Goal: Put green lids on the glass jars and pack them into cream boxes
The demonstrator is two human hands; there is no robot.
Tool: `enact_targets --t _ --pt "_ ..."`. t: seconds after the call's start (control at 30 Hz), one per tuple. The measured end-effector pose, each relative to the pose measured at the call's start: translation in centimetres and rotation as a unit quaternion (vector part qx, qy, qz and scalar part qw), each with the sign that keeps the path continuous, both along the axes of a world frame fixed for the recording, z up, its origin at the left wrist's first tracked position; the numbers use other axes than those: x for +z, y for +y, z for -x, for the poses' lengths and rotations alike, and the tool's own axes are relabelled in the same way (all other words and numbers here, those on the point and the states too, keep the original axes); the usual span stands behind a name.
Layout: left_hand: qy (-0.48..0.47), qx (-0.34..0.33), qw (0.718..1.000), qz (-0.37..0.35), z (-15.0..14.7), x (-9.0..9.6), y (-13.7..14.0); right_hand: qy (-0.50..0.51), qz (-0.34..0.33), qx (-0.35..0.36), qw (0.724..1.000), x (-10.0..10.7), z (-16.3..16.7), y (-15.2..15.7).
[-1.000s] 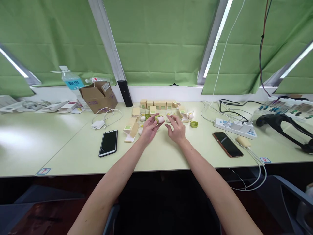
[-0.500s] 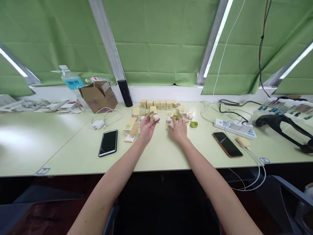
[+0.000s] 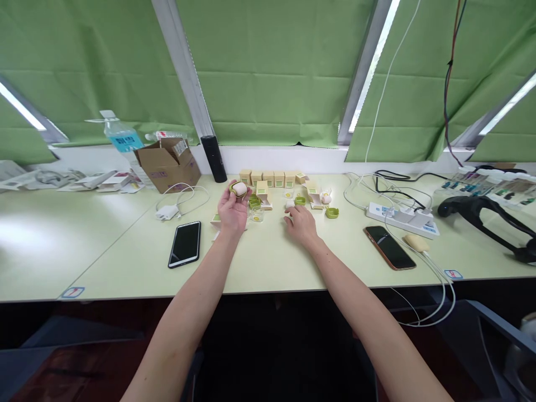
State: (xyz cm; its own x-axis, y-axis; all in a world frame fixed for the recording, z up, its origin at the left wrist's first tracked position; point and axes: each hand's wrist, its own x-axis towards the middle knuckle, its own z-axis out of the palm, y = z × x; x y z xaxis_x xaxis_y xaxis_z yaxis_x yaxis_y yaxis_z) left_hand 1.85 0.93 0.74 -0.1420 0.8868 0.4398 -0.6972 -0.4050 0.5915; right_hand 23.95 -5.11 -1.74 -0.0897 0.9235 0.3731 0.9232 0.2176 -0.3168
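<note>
Head view: Nearest, phones (image 3: pixel 185 244) lie on the table (image 3: pixel 272 259) to either side of you. Your right hand (image 3: pixel 302 226) curls at a small white piece (image 3: pixel 290 204); whether it grips cannot be told. Your left hand (image 3: pixel 233 213), palm up, pinches a green-and-white pod (image 3: pixel 239 190) just left of a green cup (image 3: pixel 254 202). Beyond are small boxes (image 3: pixel 268 179), a carton (image 3: pixel 166 170) and green blinds (image 3: pixel 272 72).

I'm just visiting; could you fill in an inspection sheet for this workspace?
Surface: pale table, seam at left.
Job's things: white-and-green piece, white piece, small boxes.
Clutter: left phone, right phone, cardboard box, black cylinder.
Hands: left hand holds the white-and-green piece; right hand is at the white piece, contact unclear.
Cables: cables hang at right; others loop around the power strip.
Surroundings: green blinds behind.
</note>
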Motion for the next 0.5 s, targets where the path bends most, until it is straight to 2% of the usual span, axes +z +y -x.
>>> enact_targets --t 0.17,0.33,0.5 --pt "-0.022 -0.003 1.000 0.008 0.2 0.1 0.1 -0.043 -0.009 0.102 0.994 0.0 2.2 -0.5" --pt "-0.001 -0.013 1.000 0.010 -0.6 0.0 -0.3 -0.073 0.019 0.085 0.994 -0.4 4.6 -0.2" --pt "0.033 -0.019 0.999 0.000 -1.1 0.0 -0.7 -0.047 0.002 0.090 0.995 -0.8 4.4 0.0"
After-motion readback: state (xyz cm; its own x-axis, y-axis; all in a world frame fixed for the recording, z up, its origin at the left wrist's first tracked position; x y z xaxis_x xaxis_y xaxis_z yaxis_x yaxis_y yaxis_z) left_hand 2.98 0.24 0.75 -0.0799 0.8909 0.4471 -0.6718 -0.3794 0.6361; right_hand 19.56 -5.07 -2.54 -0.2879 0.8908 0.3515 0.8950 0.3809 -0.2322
